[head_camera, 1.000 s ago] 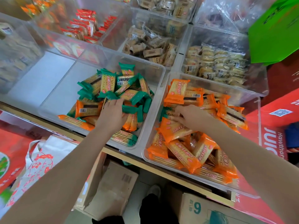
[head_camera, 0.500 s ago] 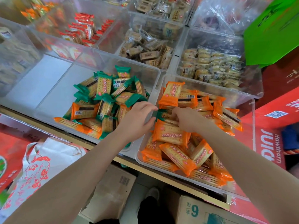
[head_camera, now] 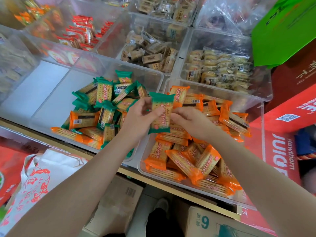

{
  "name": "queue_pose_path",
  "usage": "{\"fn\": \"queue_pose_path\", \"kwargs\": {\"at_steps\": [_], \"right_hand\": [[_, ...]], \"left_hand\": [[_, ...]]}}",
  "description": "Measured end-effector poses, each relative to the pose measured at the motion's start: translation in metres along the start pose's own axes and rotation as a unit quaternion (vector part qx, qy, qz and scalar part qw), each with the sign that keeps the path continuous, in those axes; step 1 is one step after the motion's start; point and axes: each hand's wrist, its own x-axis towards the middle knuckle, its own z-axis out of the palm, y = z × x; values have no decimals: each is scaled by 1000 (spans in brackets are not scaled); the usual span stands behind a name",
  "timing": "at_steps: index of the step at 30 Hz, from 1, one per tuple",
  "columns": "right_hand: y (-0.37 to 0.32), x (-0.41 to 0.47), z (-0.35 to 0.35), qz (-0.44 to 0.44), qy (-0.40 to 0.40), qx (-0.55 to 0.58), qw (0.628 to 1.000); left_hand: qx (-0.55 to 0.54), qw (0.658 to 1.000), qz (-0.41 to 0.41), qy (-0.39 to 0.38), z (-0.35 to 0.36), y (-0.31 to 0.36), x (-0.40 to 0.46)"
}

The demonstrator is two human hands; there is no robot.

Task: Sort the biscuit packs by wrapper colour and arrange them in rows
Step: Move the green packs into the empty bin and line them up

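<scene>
Both hands meet over the seam between the two nearest bins, holding one green-wrapped pack (head_camera: 160, 113) upright between them. The left hand (head_camera: 142, 117) has its thumb across the face of the pack and its fingers curled behind the left edge. The right hand (head_camera: 186, 119) pinches the pack's right edge with thumb and fingertips, the other fingers loosely curled.

At 5 o'clock from the hands, the right bin (head_camera: 256, 168), clear plastic, is heaped with orange-wrapped packs (head_camera: 191, 161) lying at all angles; no rows show. At 9 o'clock, the left bin (head_camera: 51, 106), also clear, holds a pile of green-wrapped packs (head_camera: 106, 94) toward its right half, with several orange packs mixed in (head_camera: 82, 118) along the near side. Its left half shows bare floor.

Farther off, at 12 o'clock, a clear bin (head_camera: 171, 72) holds brown-and-clear wrapped biscuits (head_camera: 150, 55). At 1 o'clock, another bin (head_camera: 266, 93) is filled with pale yellow packs (head_camera: 222, 69) stacked fairly evenly. At 11 o'clock, a bin contains red-wrapped packs (head_camera: 82, 31). At the far top more bins hold beige packs (head_camera: 164, 7), blurred.

A green bag (head_camera: 287, 31) hangs at 2 o'clock above a red carton (head_camera: 290, 117). Below the shelf edge sit cardboard boxes (head_camera: 119, 202) and a white bag with red print (head_camera: 34, 185).
</scene>
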Motion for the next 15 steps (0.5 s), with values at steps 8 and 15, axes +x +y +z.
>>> {"fn": "queue_pose_path", "kwargs": {"at_steps": [8,15], "right_hand": [[26,21,37,82,-8,-265,961],[27,29,45,94,24,-316,944]], "left_hand": [[88,987,-58,123,-53,-17,-13],[313,944,-49,87,-81,-43,-13]]}}
